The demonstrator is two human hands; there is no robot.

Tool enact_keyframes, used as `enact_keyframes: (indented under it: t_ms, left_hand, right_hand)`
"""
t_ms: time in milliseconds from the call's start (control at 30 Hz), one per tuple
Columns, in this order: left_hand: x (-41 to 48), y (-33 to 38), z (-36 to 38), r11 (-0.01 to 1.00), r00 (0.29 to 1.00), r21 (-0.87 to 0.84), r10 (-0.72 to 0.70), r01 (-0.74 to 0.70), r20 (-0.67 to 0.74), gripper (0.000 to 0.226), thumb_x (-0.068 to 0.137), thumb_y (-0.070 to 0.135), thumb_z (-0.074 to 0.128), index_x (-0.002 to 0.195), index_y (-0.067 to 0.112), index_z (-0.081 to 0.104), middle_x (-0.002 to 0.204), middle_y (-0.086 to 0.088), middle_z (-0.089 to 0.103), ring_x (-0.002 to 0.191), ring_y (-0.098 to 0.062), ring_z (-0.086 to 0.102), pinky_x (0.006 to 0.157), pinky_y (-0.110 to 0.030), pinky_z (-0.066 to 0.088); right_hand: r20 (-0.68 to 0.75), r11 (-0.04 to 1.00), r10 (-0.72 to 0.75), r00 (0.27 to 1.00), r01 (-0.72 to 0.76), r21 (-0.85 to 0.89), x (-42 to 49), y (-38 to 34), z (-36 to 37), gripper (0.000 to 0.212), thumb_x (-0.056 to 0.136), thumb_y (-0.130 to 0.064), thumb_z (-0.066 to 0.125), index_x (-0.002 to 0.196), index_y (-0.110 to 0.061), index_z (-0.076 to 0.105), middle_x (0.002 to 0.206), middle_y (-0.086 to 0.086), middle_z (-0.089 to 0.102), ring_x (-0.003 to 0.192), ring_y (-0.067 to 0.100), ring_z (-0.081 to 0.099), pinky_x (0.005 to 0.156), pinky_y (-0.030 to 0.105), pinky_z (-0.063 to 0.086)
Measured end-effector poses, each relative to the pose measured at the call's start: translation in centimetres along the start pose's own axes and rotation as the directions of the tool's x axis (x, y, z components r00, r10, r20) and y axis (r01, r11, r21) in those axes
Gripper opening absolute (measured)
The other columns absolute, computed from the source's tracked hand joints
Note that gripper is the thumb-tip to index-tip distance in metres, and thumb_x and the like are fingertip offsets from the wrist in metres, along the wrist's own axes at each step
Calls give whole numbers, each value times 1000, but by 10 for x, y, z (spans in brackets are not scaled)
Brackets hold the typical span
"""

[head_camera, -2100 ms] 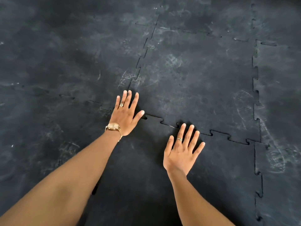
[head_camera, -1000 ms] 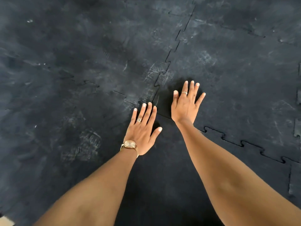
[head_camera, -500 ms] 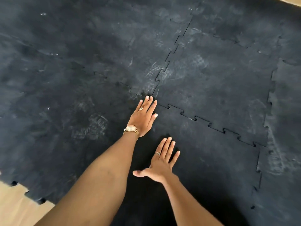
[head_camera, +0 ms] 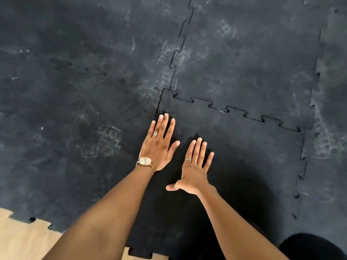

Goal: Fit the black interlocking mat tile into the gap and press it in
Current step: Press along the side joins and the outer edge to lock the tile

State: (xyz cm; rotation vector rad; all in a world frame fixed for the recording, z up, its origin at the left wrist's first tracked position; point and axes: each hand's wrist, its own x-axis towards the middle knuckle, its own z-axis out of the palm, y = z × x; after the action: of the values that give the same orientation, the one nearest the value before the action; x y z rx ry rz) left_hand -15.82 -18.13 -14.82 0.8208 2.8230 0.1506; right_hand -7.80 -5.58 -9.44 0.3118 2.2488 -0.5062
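1. The black, square, rubbery interlocking mat tile (head_camera: 234, 156) lies flat in the gap among scuffed, chalky grey-black neighbouring mat tiles (head_camera: 244, 59); its toothed far and right edges look meshed, probably so only pressing remains
2. The left hand (head_camera: 159, 145) lies flat, fingers spread, grasping nothing, along the tile's left seam, likely seating that edge
3. The right hand (head_camera: 195, 169), also spread and empty, sits just beside it, further in on the tile
4. Pale wooden floor (head_camera: 22, 239) shows at the near left
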Motion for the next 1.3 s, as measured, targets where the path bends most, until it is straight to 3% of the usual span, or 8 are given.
enact_keyframes:
  t_ms: [267,533,600,667,767,867,1033,1300]
  left_hand:
    - [-1,0,-1,1000,1000,16,4,-4,24,66,100,48,15,153,17,-9,159,-21,-8,148,-33,-8,121,-48,2]
    - [-4,-2,3,1000,997,13,30,-29,-65,65,98,48,16,154,15,10,160,-21,7,149,-33,1,121,-49,6]
    - [-6,-2,4,999,996,-3,33,-33,-86,63,99,47,20,154,15,14,160,-20,9,149,-33,3,121,-48,6]
    - [-5,-2,3,999,995,-6,42,-43,-95,61,101,43,26,153,13,16,160,-21,9,149,-32,3,121,-46,4]
    - [-26,0,5,998,996,32,47,-45,-72,60,102,41,23,153,11,14,160,-20,8,149,-30,2,121,-43,2]
    - [-75,9,11,995,994,29,100,-99,-49,63,100,44,16,153,11,11,160,-20,7,149,-30,3,122,-42,3]
    - [-127,8,9,985,986,57,166,-165,-18,70,95,50,6,153,11,11,161,-14,10,149,-24,2,122,-37,1]
    - [-118,14,19,998,998,58,29,-26,-64,68,98,49,14,154,12,7,161,-17,7,149,-27,1,122,-41,3]
  right_hand:
    - [-31,1000,-16,999,15,-20,-1,1,6,158,55,-65,78,125,-8,-52,132,11,-60,123,29,-56,101,53,-34]
    - [-161,994,-74,984,60,-90,3,9,19,155,54,-68,76,138,-5,-38,145,15,-47,130,29,-49,107,57,-28]
    - [-276,985,-151,949,122,-120,-6,17,35,135,68,-73,62,144,-9,-29,154,11,-36,137,25,-41,112,55,-23]
    - [-426,971,-209,881,135,-198,-24,25,67,104,85,-76,31,149,-11,-19,160,7,-22,144,21,-28,118,51,-15]
    - [-583,982,-130,802,24,-186,-57,32,127,84,91,-70,3,151,-12,-12,162,4,-11,148,20,-16,121,47,-8]
    - [-645,995,-29,764,-42,-96,-64,26,154,79,94,-65,4,152,-11,-5,163,5,-2,150,22,-8,121,48,-5]
    - [-699,997,35,714,-70,-21,-77,16,175,75,98,-59,14,151,-6,22,159,11,24,148,27,17,117,51,11]
    - [-699,993,47,714,-109,-45,-74,14,176,74,97,-57,21,151,-6,24,159,12,24,148,29,16,119,52,11]
